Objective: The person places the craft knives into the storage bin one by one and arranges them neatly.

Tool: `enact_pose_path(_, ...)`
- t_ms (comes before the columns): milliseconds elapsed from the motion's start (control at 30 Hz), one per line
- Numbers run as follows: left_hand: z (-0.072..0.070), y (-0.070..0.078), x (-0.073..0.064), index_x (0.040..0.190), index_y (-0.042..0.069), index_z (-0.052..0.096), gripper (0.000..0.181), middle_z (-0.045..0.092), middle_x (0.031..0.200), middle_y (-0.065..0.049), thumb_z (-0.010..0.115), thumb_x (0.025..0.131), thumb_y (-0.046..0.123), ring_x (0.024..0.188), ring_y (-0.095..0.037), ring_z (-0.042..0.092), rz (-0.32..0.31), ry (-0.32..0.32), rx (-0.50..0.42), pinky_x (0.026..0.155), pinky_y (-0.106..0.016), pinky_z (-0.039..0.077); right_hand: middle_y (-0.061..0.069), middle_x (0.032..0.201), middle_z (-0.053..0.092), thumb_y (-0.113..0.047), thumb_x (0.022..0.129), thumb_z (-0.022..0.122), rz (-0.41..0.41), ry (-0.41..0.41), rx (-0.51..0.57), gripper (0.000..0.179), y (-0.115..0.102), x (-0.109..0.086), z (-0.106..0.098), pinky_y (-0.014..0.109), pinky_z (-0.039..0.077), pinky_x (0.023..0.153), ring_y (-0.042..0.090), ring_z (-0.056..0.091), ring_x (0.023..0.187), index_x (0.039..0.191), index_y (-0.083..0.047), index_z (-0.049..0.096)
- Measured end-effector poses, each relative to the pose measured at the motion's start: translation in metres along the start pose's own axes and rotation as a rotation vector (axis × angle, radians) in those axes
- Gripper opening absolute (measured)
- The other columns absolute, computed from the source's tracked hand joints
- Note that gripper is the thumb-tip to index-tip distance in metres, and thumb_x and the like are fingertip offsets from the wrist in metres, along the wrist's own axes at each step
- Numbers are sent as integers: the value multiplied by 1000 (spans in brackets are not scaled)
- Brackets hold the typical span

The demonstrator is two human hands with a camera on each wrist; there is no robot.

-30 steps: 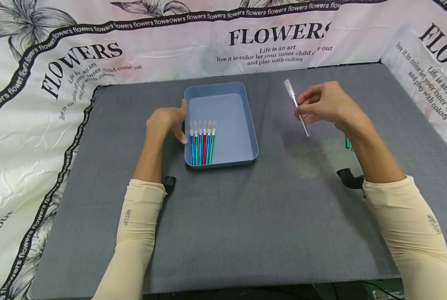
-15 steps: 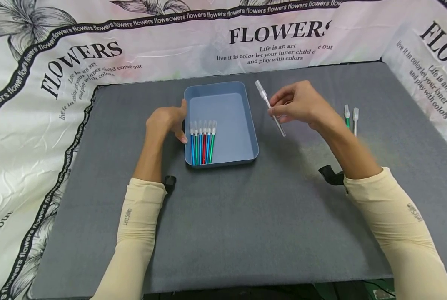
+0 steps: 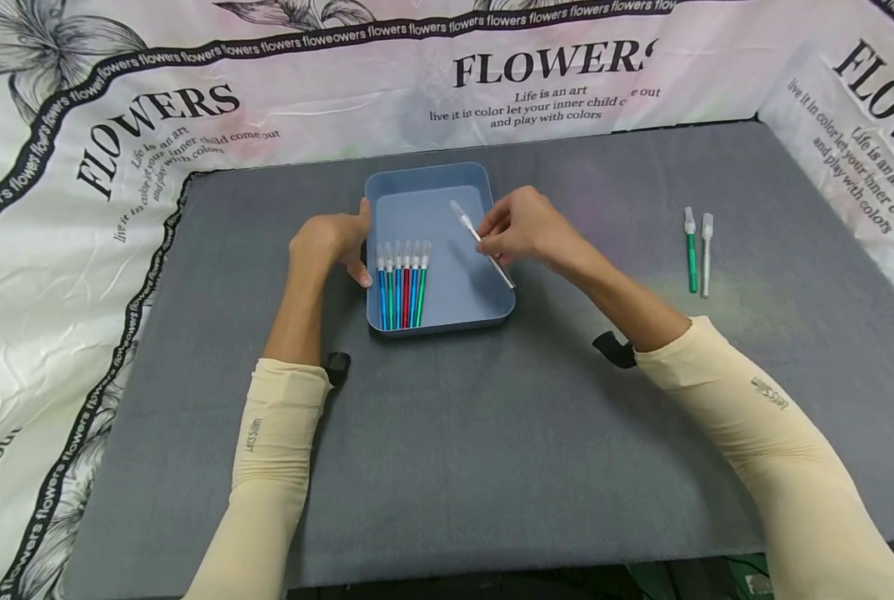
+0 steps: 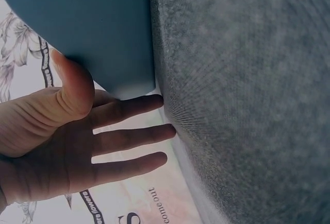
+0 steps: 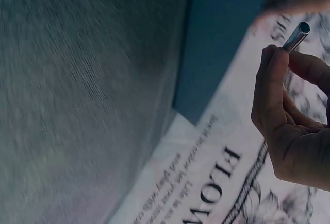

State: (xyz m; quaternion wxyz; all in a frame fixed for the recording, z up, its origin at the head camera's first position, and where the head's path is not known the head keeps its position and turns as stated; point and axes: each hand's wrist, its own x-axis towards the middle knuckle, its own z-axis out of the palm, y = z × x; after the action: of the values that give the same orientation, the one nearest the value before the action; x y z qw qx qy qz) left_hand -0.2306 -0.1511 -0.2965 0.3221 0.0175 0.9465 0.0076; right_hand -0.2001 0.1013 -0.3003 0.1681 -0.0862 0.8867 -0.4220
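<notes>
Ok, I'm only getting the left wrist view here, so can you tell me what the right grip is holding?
Observer: The right grip pinches a silvery pen with a clear cap, over the tray.
Operator: Is there anything inside the tray?
Observer: Yes, a row of six pens lies along its left side, caps pointing away from the person.
Operator: And outside it?
Observer: A green pen and a pale grey pen lie side by side to its right.
</notes>
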Motion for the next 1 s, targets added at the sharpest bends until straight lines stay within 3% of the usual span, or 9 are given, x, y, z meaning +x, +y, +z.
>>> enact_pose_path(533, 1, -3, -1, 143, 16, -21, 125, 8, 152, -16, 78, 70, 36, 136, -38, 15, 1, 3, 5, 100, -57, 27, 5, 78, 68, -11, 79, 68, -40, -75, -219, 9, 2, 17, 47, 33, 52, 67, 16, 66, 59, 86, -5, 70)
enact_pose_path(733, 1, -2, -1, 144, 17, -21, 125, 7, 152, -16, 78, 70, 35, 135, -37, 16, -6, 2, -7, 100, -56, 27, 6, 74, 68, -10, 79, 69, -68, -91, -200, 7, 2, 18, 57, 30, 53, 63, 14, 66, 57, 82, -4, 69)
enact_pose_path(1000, 1, 0, -1, 144, 19, -20, 126, 6, 152, -16, 80, 68, 35, 134, -38, 18, -35, 14, -32, 99, -57, 28, 6, 71, 68, -11, 78, 72, -23, -89, -150, 8, 0, 23, 67, 29, 53, 64, 14, 66, 56, 79, -4, 68)
